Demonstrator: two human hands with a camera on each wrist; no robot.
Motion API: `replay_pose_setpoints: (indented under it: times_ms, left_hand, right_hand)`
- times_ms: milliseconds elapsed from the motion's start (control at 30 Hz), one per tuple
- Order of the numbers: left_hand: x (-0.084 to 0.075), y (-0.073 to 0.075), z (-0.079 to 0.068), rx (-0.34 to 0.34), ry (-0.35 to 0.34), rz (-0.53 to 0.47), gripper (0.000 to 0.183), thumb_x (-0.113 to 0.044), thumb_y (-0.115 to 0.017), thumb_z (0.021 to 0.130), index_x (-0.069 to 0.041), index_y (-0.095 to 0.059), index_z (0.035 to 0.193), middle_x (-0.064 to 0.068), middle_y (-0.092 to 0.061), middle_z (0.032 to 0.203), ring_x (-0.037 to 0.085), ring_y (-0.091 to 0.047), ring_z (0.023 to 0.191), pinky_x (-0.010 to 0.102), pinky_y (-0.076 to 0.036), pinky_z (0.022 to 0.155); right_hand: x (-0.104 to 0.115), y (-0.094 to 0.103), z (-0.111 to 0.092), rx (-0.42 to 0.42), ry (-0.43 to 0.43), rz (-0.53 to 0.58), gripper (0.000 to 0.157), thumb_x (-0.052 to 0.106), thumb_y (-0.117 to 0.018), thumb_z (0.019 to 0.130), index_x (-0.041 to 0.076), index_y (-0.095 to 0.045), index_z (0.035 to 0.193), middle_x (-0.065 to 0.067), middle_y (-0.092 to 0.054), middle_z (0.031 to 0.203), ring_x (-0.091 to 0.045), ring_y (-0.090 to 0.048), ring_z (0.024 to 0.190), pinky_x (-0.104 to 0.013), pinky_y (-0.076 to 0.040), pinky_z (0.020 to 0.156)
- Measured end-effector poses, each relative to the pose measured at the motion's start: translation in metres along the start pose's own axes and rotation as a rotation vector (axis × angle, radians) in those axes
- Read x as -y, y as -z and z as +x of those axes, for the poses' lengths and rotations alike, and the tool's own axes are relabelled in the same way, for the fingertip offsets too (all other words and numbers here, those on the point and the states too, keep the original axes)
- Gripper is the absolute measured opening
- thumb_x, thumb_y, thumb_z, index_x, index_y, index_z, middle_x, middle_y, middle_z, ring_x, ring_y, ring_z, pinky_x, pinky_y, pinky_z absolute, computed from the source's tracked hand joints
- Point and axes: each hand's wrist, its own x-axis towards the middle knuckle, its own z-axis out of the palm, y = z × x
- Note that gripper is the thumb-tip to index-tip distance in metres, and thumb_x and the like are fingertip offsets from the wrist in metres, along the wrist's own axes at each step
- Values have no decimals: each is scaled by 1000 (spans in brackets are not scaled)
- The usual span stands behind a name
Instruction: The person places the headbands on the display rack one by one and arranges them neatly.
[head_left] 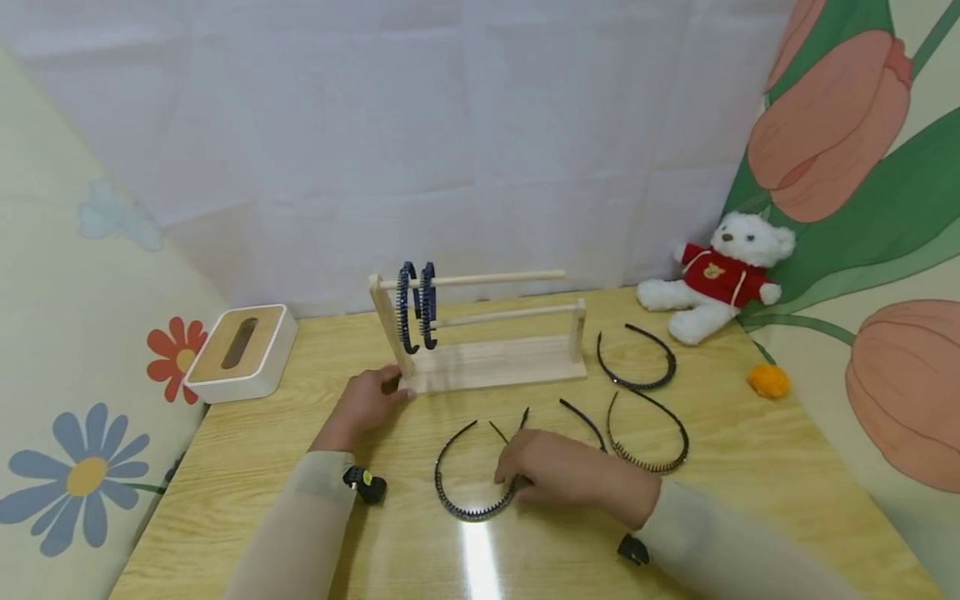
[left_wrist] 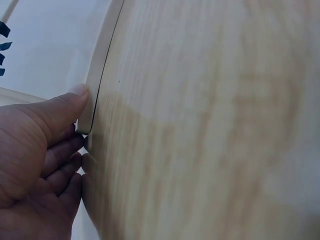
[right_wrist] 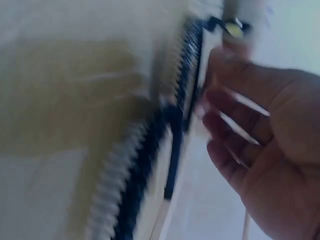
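Observation:
My left hand [head_left: 371,398] grips the left end of a wooden headband rack [head_left: 495,362]; in the left wrist view the thumb lies along the edge of its base [left_wrist: 95,95]. Two dark toothed headbands [head_left: 427,304] hang at the left of its rods. On the table, my right hand [head_left: 558,471] reaches down with bent fingers between a black toothed headband [head_left: 442,483] and another dark headband [head_left: 583,417], which it partly covers. In the blurred right wrist view, fingertips [right_wrist: 212,120] are beside a headband [right_wrist: 189,65]; whether they pinch it is unclear.
Right of that hand lie a brown-and-black headband [head_left: 678,425] and a black headband [head_left: 667,358]. A white tissue box [head_left: 258,379] stands at the left. A white teddy bear [head_left: 720,275] in red sits at the back right, near an orange fluffy ball [head_left: 768,381].

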Motion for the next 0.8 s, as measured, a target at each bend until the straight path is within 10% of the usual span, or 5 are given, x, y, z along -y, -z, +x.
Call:
replay_pose_setpoints:
  times_ms: [200, 333, 567, 800]
  left_hand:
    - [-1, 1, -1, 11, 18, -6, 62, -30, -71, 109, -4, -52, 162, 28, -60, 155, 52, -51, 148, 67, -44, 120]
    - [-1, 1, -2, 9, 11, -6, 62, -29, -71, 109, -4, -52, 162, 28, -59, 156, 52, -51, 148, 67, -44, 121]
    - [-1, 1, -1, 8, -5, 0, 62, -30, -71, 109, -4, -52, 162, 29, -61, 154, 52, -53, 146, 67, -45, 119]
    - [-1, 3, 0, 11, 11, 6, 63, -31, -71, 109, -4, -52, 162, 28, -55, 160, 52, -49, 150, 67, -42, 123]
  right_hand:
    - [14, -21, 17, 15, 91, -293, 14, 13, -87, 91, 25, -86, 100, 14, -79, 105, -5, -68, 102, -21, -56, 96]
    - [15, -22, 22, 15, 146, -297, 7, 19, -86, 93, 26, -85, 93, 16, -78, 98, -3, -68, 97, -19, -55, 92]
    - [-3, 4, 10, -60, -45, 301, 14, 21, -77, 104, 19, -86, 114, 7, -81, 114, -6, -71, 111, -26, -56, 105]
    - [-41, 36, -20, -453, -309, 1012, 13, 8, -74, 104, 1, -81, 113, 0, -80, 101, -8, -71, 90, -27, -62, 84]
